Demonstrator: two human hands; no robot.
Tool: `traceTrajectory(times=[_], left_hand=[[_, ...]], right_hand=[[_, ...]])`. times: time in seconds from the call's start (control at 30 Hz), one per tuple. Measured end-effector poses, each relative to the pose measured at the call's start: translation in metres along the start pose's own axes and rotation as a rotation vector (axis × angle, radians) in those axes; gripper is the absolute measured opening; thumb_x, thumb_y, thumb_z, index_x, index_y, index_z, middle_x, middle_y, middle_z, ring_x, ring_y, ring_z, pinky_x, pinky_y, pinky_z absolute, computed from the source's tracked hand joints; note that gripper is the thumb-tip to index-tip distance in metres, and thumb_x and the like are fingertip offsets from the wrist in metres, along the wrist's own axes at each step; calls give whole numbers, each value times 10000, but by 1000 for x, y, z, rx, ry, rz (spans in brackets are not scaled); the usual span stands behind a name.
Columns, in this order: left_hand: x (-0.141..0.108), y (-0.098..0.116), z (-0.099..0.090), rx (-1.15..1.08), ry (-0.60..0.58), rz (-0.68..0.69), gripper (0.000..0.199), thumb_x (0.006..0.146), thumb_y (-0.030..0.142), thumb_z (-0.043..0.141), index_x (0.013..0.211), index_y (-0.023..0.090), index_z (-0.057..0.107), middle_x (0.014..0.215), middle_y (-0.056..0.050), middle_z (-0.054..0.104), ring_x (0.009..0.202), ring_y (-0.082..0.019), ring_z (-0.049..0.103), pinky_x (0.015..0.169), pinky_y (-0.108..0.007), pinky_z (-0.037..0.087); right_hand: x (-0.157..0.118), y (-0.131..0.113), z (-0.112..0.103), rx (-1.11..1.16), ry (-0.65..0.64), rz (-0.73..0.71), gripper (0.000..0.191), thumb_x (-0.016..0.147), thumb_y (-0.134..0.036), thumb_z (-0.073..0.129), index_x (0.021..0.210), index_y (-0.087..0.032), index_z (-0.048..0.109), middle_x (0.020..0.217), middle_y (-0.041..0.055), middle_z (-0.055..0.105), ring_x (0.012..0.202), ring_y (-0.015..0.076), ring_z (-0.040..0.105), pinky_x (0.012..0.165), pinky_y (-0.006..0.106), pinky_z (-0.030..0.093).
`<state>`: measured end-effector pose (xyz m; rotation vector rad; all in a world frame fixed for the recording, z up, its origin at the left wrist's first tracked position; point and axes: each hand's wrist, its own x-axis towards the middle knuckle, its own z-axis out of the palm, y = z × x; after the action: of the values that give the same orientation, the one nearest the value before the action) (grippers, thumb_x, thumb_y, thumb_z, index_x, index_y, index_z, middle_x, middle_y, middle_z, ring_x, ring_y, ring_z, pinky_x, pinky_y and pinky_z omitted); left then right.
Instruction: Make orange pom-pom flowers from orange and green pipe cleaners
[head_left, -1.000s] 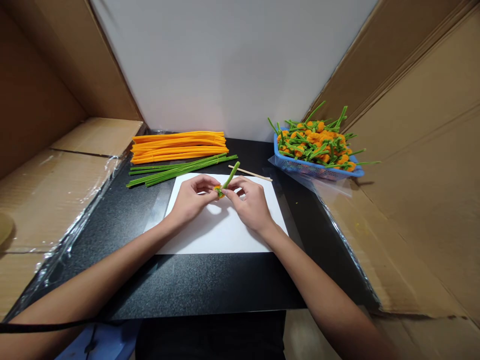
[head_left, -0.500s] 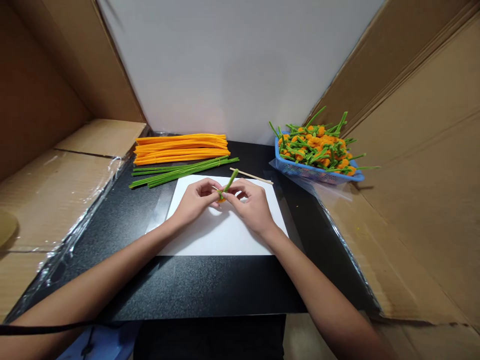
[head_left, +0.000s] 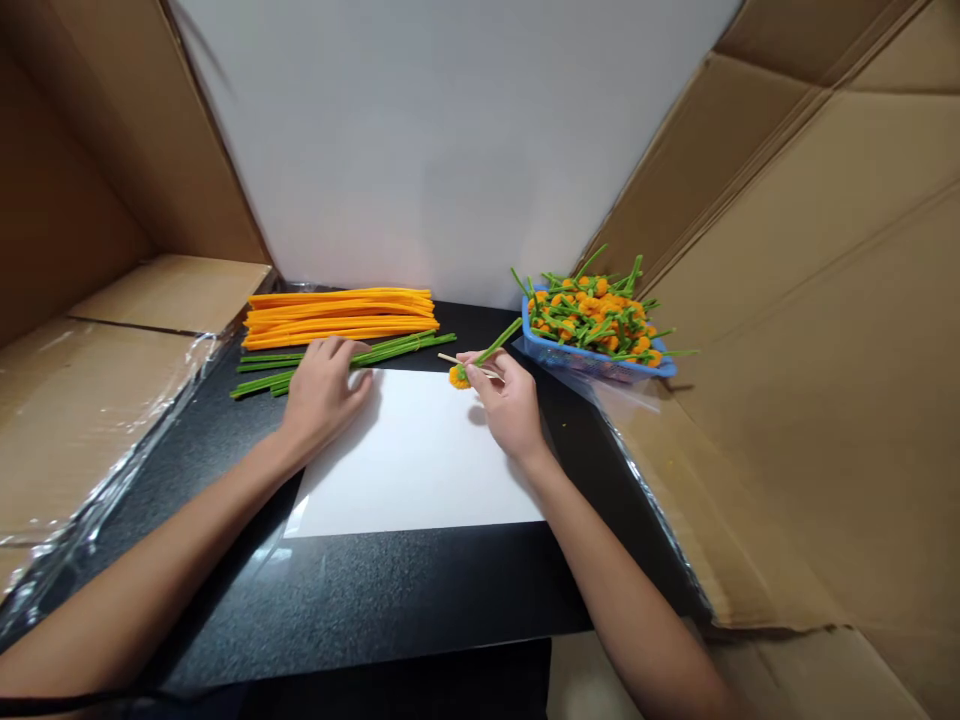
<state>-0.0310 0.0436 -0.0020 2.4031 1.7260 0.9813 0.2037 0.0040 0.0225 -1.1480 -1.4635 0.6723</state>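
Observation:
My right hand [head_left: 511, 405] pinches a small pipe-cleaner flower [head_left: 459, 377] by the base of its head, between thumb and fingers. The flower has a round orange head and a green stem pointing up to the right. Behind those fingers lies a thin wooden stick [head_left: 448, 358], partly hidden. My left hand [head_left: 322, 392] rests over the near side of the green pipe cleaners [head_left: 409, 345], its thumb spread away from the bent fingers. Nothing shows in its grasp, and its fingertips partly merge with the green bundle.
Orange pipe cleaners [head_left: 341, 315] lie in a pile behind the green ones. A blue basket [head_left: 592, 358] full of finished orange-and-green flowers stands at the back right. White paper [head_left: 412, 460] covers the middle of the black table [head_left: 390, 590]. Cardboard walls [head_left: 810, 350] flank both sides.
My hands have separated. The left let go of the flower and moved left to the green pipe cleaners; the right keeps the flower, now tilted, beside the stick. The view has shifted slightly.

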Motion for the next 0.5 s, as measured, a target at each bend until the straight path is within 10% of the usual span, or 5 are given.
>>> traceTrajectory(times=[0.27,0.5], left_hand=[[4,-27,11,57,-54,-12,274,839,235,468,1031,179,656,1029,-101,695,990,-299,598,843,-386,452],[4,-27,10,-18,-50,-36,255,826,216,461,978,189,663,1020,-86,708,983,-284,616,825,-367,454]], right_hand=[[84,13,-83,-269,307,-102,160,815,-320,645,823,-161,628,872,87,731,851,210,697,825,339,539],[164,26,-139,-791,280,86,227,827,-323,635,946,-130,653,877,92,754,766,174,679,711,262,493]])
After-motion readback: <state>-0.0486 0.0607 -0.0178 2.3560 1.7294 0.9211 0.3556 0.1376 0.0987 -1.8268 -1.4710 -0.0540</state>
